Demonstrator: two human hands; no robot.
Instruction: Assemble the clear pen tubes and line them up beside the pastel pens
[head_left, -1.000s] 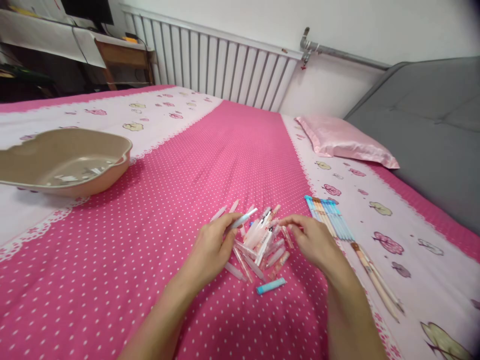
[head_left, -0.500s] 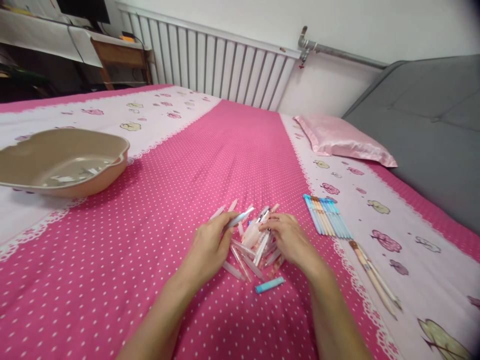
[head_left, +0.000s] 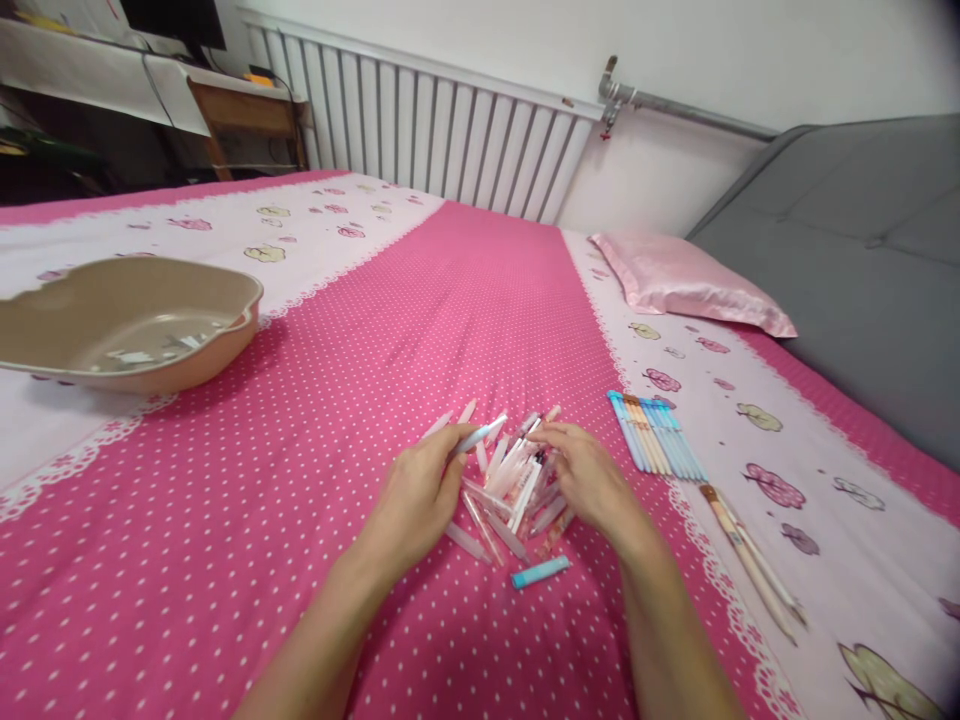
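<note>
A heap of pens and clear caps (head_left: 510,485) lies on the pink dotted bedspread (head_left: 465,300). My left hand (head_left: 416,495) rests at the heap's left side, fingers closed round a pale pen (head_left: 480,436) that sticks out up and to the right. My right hand (head_left: 589,480) lies on the heap's right side, fingers curled down into the pens; what they grip is hidden. A loose blue cap (head_left: 541,572) lies just in front of the heap.
A row of blue and peach pens (head_left: 656,432) lies to the right, with two longer peach pens (head_left: 750,562) nearer me. A tan basin (head_left: 127,322) sits at the left. A pink pillow (head_left: 686,282), grey headboard (head_left: 862,260) and radiator (head_left: 427,125) stand beyond.
My right hand has moved left from the heap's right edge onto the heap, then shifted only slightly. My left hand has kept the pale pen and stayed put.
</note>
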